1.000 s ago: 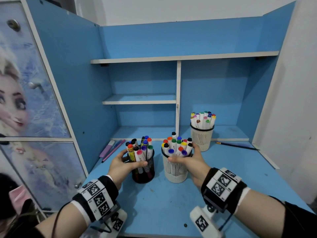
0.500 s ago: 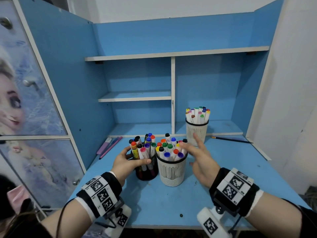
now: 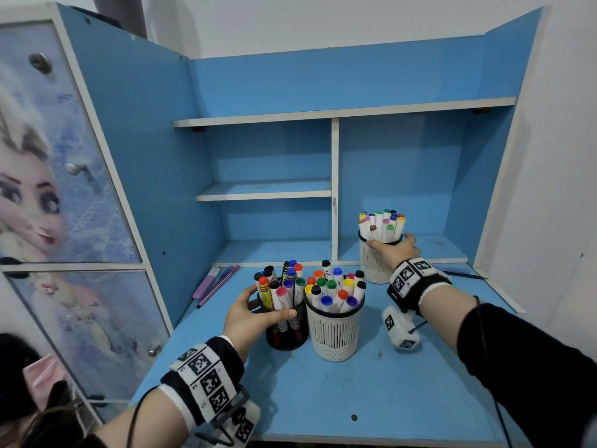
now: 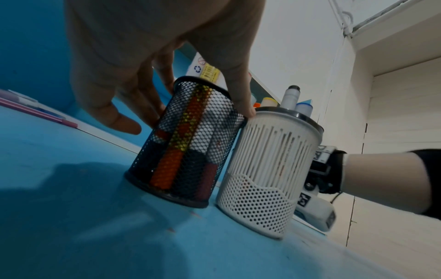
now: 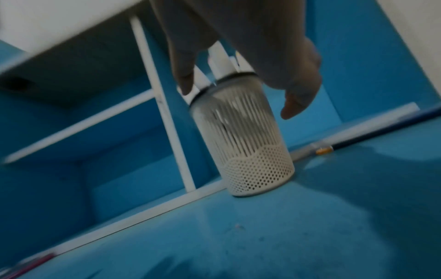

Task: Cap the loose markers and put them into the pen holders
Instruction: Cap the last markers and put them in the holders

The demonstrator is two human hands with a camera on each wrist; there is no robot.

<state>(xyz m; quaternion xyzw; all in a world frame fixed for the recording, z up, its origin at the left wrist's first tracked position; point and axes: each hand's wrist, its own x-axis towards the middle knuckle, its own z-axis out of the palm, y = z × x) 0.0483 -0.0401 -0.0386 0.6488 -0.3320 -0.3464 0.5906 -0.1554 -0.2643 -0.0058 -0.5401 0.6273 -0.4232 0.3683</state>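
Observation:
Three pen holders full of capped markers stand on the blue desk [image 3: 403, 392]. My left hand [image 3: 265, 305] grips the black mesh holder [image 3: 286, 337] near its rim, thumb in front and fingers behind; the left wrist view shows this mesh holder [image 4: 188, 143] touching the middle white holder [image 4: 267, 169]. That middle white holder [image 3: 334, 334] stands free. My right hand [image 3: 389, 242] is curled round the rim of the far white holder [image 3: 374, 266]. In the blurred right wrist view, the thumb touches the rim of the far white holder [image 5: 250, 147] and the fingers wrap its right side.
Pink and purple pens [image 3: 214, 284] lie against the left wall of the desk. A dark blue pencil [image 3: 465, 273] lies at the back right. Shelf compartments [image 3: 334, 189] rise right behind the far holder. A cabinet door [image 3: 64, 189] stands at the left.
My right hand let go of the middle white holder, opened, and reached back right to the far white holder. My left hand stayed on the black mesh holder.

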